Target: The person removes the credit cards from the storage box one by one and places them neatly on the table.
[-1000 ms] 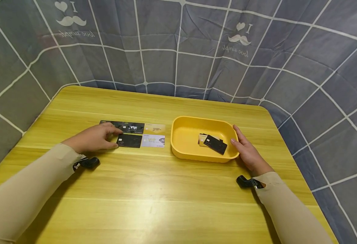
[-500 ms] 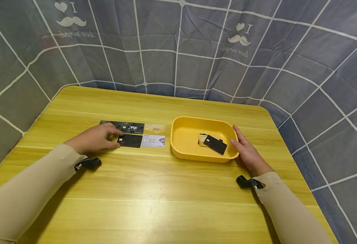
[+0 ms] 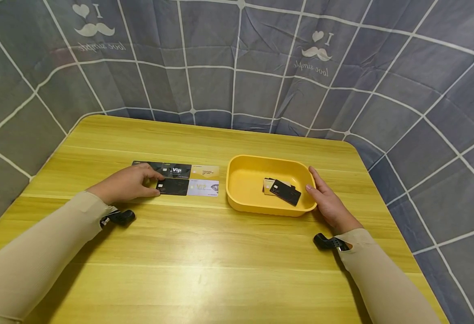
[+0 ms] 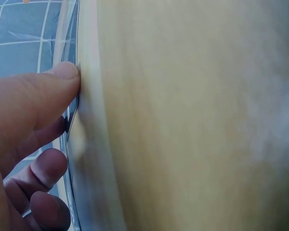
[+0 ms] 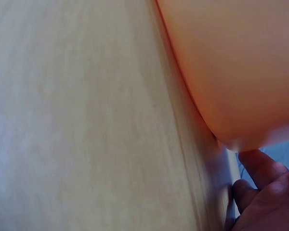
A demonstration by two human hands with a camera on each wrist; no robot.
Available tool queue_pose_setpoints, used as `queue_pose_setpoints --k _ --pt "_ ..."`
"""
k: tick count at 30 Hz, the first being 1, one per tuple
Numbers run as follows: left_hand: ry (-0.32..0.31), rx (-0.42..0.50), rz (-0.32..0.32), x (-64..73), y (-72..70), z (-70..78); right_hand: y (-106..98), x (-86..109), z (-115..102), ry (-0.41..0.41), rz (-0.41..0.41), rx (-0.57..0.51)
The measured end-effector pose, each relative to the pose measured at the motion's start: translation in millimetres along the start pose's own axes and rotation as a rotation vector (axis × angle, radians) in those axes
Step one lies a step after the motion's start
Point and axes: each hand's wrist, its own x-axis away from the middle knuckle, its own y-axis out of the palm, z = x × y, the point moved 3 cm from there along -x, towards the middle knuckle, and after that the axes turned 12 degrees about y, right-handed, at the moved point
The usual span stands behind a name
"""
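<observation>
In the head view my left hand [image 3: 123, 182] pinches the left end of a black VIP card [image 3: 173, 187], thumb at its near corner and index finger at its far edge. In the left wrist view the thumb [image 4: 50, 89] lies along the card's thin edge, close to the table. A white VIP card [image 3: 203, 187] lies to its right. Behind them lie a black card with white Vip lettering [image 3: 177, 170], a gold card [image 3: 206, 171] and another dark card [image 3: 145, 164], partly covered by my fingers. My right hand [image 3: 334, 207] holds the right end of a yellow plastic basin [image 3: 245, 207], thumb over the rim.
Inside the basin, a black card [image 3: 287, 192] overlaps a gold card [image 3: 268, 186]. The wooden table [image 3: 196, 261] has rounded far corners, and a grey checked cloth [image 3: 212, 54] hangs around its back and sides.
Over the last second my left hand has slid slightly to the right along the black VIP card's end. My right hand and the basin stay in place.
</observation>
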Motion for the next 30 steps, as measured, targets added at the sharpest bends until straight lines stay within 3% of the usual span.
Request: queue_pose_setpoints --k 15,30 --pt "-0.037 0.003 0.012 14.4 11.8 20.9 -10 11.2 5 -0.001 -0.031 0.018" --pt "-0.029 0.053 0.04 15.0 5.8 26.2 -10 11.0 5 0.002 -0.023 0.034"
